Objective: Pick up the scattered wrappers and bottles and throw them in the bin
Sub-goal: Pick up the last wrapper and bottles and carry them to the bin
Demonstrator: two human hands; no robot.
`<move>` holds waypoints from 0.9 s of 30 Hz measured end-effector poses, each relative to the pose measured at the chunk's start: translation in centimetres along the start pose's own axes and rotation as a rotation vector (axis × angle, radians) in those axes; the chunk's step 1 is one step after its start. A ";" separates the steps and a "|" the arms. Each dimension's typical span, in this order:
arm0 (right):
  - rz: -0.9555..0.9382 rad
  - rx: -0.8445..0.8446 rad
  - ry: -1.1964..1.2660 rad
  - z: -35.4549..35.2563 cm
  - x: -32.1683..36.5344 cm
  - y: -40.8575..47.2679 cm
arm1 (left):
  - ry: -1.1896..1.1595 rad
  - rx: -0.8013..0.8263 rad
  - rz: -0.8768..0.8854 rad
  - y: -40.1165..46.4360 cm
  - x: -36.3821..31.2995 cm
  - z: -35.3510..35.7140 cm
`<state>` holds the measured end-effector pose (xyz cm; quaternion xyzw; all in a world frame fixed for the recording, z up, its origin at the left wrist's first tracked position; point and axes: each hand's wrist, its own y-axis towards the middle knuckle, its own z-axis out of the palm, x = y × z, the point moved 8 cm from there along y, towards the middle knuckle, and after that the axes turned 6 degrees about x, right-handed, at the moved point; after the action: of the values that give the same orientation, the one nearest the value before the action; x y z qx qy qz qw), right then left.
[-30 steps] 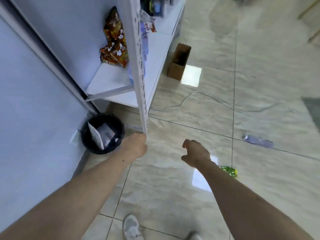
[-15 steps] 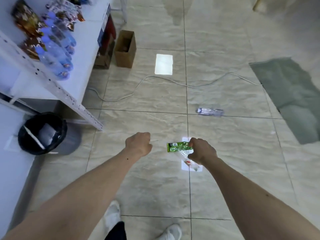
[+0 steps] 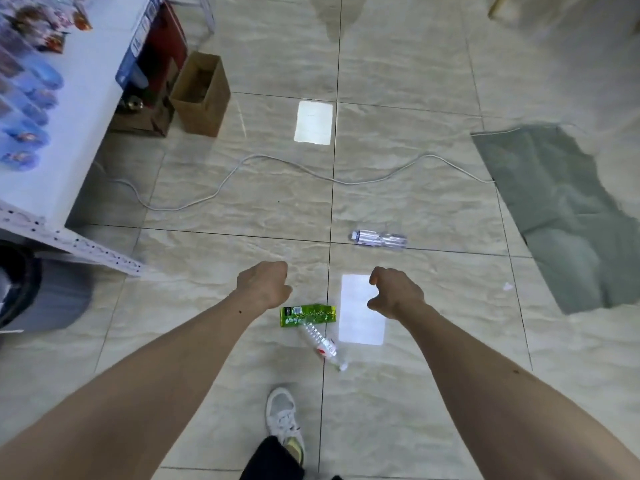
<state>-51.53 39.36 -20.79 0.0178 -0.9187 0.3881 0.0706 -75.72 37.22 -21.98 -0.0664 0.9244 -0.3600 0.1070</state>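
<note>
Far off to the left of my left fingers sits the black bin (image 3: 20, 289), tucked by the foot of the white shelf (image 3: 69, 237) and cut by the frame edge. That is where everything ends up, so I judge it best to gather what lies near me first and make one trip.

My left hand (image 3: 265, 284) hangs above the floor with its fingers (image 3: 280, 271) curled loosely in, holding nothing. Just below and to the right of them lies the green wrapper (image 3: 307, 315), flat on the tile. Touching its lower edge, a clear bottle with a red label (image 3: 322, 346) lies angled away toward my white shoe (image 3: 282, 415).

My right hand (image 3: 396, 292) hovers to the right of both, fingers (image 3: 375, 273) half curled with thumb and forefinger apart, empty as well. Beyond those fingers, well apart, a second clear bottle (image 3: 379, 239) lies on its side near a tile joint, with a white cable (image 3: 277, 168) snaking across the floor further on.

To do this well, I would bend low, pinch the wrapper by an edge with the left fingers since it lies flat and thin, and wrap the right fingers round the near bottle's body. Crushed plastic may slip, so a full grip seems wiser than a fingertip pinch.
</note>
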 end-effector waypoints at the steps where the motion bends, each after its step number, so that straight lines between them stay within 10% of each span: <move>1: -0.001 -0.002 -0.004 -0.7 -0.8 1.1 | -0.002 -0.001 -0.003 1.0 -1.0 0.0; 13: -0.184 0.117 -0.198 -2.9 -8.0 15.7 | -0.267 0.024 -0.243 9.6 -7.6 7.0; 27: -0.415 0.243 -0.419 13.6 -9.9 30.9 | -0.268 0.204 -0.299 19.0 -6.1 28.9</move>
<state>-45.99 50.96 -53.54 0.2928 -0.8370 0.4602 -0.0449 -63.57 33.52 -54.73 -0.2388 0.8406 -0.4514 0.1807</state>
